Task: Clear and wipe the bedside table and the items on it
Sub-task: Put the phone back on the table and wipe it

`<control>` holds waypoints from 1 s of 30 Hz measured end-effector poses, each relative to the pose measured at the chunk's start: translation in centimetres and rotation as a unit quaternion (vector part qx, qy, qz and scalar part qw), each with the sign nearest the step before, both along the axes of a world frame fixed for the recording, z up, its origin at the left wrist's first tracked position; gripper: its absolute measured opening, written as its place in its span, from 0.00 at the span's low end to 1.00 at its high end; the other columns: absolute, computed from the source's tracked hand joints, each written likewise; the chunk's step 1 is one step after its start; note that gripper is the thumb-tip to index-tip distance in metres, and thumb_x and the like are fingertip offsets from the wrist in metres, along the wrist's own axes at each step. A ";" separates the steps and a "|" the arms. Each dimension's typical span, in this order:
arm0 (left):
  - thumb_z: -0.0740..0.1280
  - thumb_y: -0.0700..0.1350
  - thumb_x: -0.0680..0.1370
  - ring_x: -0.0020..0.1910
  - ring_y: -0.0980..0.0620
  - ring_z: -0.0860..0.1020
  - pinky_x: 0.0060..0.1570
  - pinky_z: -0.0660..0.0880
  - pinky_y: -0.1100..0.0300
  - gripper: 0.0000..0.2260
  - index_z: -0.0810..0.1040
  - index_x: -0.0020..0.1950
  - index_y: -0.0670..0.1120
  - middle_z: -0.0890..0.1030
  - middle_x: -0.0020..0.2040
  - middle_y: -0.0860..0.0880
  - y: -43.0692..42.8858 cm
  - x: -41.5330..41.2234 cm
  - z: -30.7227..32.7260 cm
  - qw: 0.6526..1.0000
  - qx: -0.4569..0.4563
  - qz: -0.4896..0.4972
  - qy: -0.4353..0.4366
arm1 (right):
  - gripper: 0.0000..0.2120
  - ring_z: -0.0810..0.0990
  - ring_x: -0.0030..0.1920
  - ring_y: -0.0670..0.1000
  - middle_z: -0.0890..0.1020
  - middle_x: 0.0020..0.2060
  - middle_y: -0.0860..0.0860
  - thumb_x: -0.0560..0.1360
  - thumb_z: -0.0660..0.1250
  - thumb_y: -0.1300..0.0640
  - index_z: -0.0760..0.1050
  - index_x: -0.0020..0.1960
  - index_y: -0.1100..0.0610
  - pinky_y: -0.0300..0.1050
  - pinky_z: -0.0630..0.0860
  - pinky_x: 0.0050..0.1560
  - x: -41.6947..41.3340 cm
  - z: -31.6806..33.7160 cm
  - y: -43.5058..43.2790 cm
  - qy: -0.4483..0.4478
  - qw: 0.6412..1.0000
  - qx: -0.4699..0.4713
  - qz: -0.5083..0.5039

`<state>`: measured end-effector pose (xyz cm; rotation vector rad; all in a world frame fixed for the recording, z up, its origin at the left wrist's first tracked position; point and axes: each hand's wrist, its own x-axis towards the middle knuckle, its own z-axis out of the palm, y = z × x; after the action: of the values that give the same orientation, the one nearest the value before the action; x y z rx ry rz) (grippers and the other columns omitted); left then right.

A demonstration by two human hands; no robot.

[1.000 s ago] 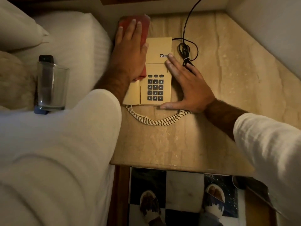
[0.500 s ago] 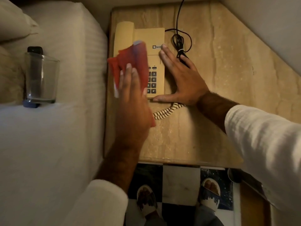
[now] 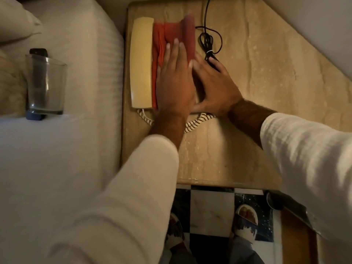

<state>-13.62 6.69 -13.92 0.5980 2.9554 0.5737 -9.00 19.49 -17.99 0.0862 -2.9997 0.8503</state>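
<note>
A beige telephone (image 3: pixel 142 61) sits at the back left of the marble bedside table (image 3: pixel 257 88), its handset in the cradle on the left side. A red cloth (image 3: pixel 171 33) lies spread over the phone's body and keypad. My left hand (image 3: pixel 175 79) presses flat on the cloth, fingers pointing away from me. My right hand (image 3: pixel 215 86) lies flat against the phone's right edge, thumb along its near side, holding nothing. The striped coiled cord (image 3: pixel 198 121) curls out from under both hands.
A black cable (image 3: pixel 209 40) with a tied bundle runs off the table's back edge. On the bed (image 3: pixel 76 149) at the left stand a clear glass (image 3: pixel 46 86) and a dark remote behind it. A pillow is at the top left. Checkered floor and my feet show below.
My left hand with the red cloth has moved from the phone's near left side onto its body, covering the keypad. My right hand stays at the phone's right edge.
</note>
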 end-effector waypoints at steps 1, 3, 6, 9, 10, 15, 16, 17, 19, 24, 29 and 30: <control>0.53 0.49 0.89 0.86 0.45 0.58 0.83 0.61 0.42 0.25 0.62 0.84 0.42 0.62 0.86 0.44 -1.2 2.0 -0.4 1.000 0.009 0.004 0.010 | 0.64 0.53 0.85 0.47 0.51 0.86 0.53 0.65 0.69 0.23 0.49 0.86 0.57 0.57 0.48 0.85 0.0 0.0 0.0 0.000 1.000 0.003 0.003; 0.54 0.48 0.87 0.84 0.42 0.62 0.79 0.64 0.40 0.25 0.66 0.83 0.40 0.66 0.84 0.42 -3.6 5.6 -1.3 0.999 0.029 -0.005 0.024 | 0.65 0.51 0.85 0.47 0.48 0.86 0.53 0.64 0.72 0.24 0.46 0.87 0.57 0.57 0.48 0.85 0.0 0.2 -0.1 -0.001 1.000 0.006 0.008; 0.57 0.46 0.87 0.83 0.42 0.64 0.78 0.62 0.43 0.24 0.67 0.82 0.40 0.68 0.83 0.42 -5.5 8.2 -1.9 0.999 0.017 -0.031 0.021 | 0.67 0.50 0.85 0.47 0.47 0.87 0.52 0.64 0.72 0.24 0.45 0.87 0.57 0.56 0.48 0.85 0.0 0.4 0.0 -0.004 1.000 0.004 0.013; 0.54 0.48 0.87 0.85 0.42 0.61 0.80 0.61 0.44 0.25 0.66 0.83 0.40 0.66 0.84 0.42 -3.9 5.7 -0.3 0.999 0.029 -0.031 -0.001 | 0.64 0.52 0.85 0.47 0.50 0.86 0.53 0.65 0.70 0.23 0.47 0.86 0.56 0.58 0.48 0.85 0.0 0.3 -0.1 -0.005 1.000 -0.003 0.011; 0.53 0.49 0.88 0.86 0.44 0.58 0.82 0.59 0.46 0.25 0.64 0.84 0.41 0.64 0.85 0.43 -2.8 4.1 0.3 0.999 0.028 -0.027 -0.016 | 0.64 0.52 0.85 0.47 0.51 0.86 0.53 0.65 0.69 0.22 0.48 0.86 0.56 0.58 0.49 0.85 0.0 0.2 -0.2 -0.003 1.000 -0.004 0.008; 0.53 0.46 0.90 0.87 0.47 0.53 0.86 0.51 0.53 0.23 0.60 0.85 0.43 0.59 0.87 0.45 2.6 -5.5 2.1 0.999 -0.025 -0.013 -0.036 | 0.65 0.53 0.85 0.47 0.51 0.86 0.52 0.64 0.72 0.22 0.48 0.87 0.54 0.55 0.45 0.85 0.1 0.4 -0.1 -0.013 1.000 -0.014 -0.004; 0.54 0.46 0.90 0.87 0.48 0.53 0.85 0.50 0.55 0.23 0.60 0.85 0.44 0.59 0.87 0.45 3.2 -6.6 2.3 0.998 -0.042 -0.017 -0.037 | 0.65 0.54 0.85 0.48 0.52 0.86 0.52 0.64 0.73 0.22 0.49 0.86 0.54 0.54 0.45 0.85 0.1 0.4 -0.2 -0.012 1.000 -0.014 -0.006; 0.54 0.46 0.90 0.87 0.48 0.53 0.85 0.49 0.55 0.22 0.60 0.85 0.44 0.59 0.87 0.45 3.6 -7.0 2.3 0.998 -0.055 -0.020 -0.034 | 0.65 0.55 0.85 0.48 0.53 0.86 0.52 0.64 0.73 0.22 0.50 0.86 0.54 0.54 0.46 0.85 0.1 0.4 -0.2 -0.011 1.000 -0.013 -0.007; 0.53 0.46 0.90 0.87 0.47 0.52 0.85 0.49 0.54 0.23 0.59 0.85 0.43 0.58 0.87 0.45 3.2 -6.2 2.0 0.998 -0.050 -0.024 -0.030 | 0.66 0.54 0.85 0.47 0.52 0.86 0.52 0.63 0.72 0.21 0.49 0.86 0.55 0.55 0.46 0.85 0.1 0.4 -0.1 -0.012 1.000 -0.011 -0.008; 0.50 0.49 0.89 0.86 0.42 0.57 0.84 0.58 0.43 0.25 0.62 0.84 0.40 0.62 0.85 0.42 -2.9 4.0 -0.8 1.000 -0.009 -0.020 0.021 | 0.66 0.50 0.85 0.46 0.49 0.87 0.51 0.64 0.73 0.24 0.45 0.87 0.55 0.58 0.48 0.85 0.1 0.5 -0.2 -0.012 1.000 -0.008 0.003; 0.54 0.47 0.87 0.84 0.40 0.63 0.81 0.63 0.42 0.24 0.66 0.82 0.39 0.67 0.83 0.41 -5.3 8.6 -0.7 0.999 0.024 -0.023 -0.012 | 0.66 0.51 0.86 0.47 0.47 0.87 0.51 0.64 0.71 0.23 0.46 0.87 0.56 0.58 0.49 0.85 0.0 0.7 0.0 -0.011 1.000 -0.005 0.008; 0.54 0.48 0.88 0.84 0.41 0.61 0.81 0.60 0.44 0.24 0.66 0.82 0.39 0.66 0.84 0.41 -4.4 7.5 0.0 0.999 0.031 -0.023 -0.016 | 0.65 0.52 0.85 0.47 0.48 0.87 0.52 0.64 0.70 0.23 0.47 0.87 0.56 0.59 0.49 0.84 0.0 0.6 0.0 -0.009 1.000 -0.004 0.008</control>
<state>-6.14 2.29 -13.96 0.6547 2.8959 0.6672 -9.01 19.50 -17.41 0.1019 -3.0159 0.8686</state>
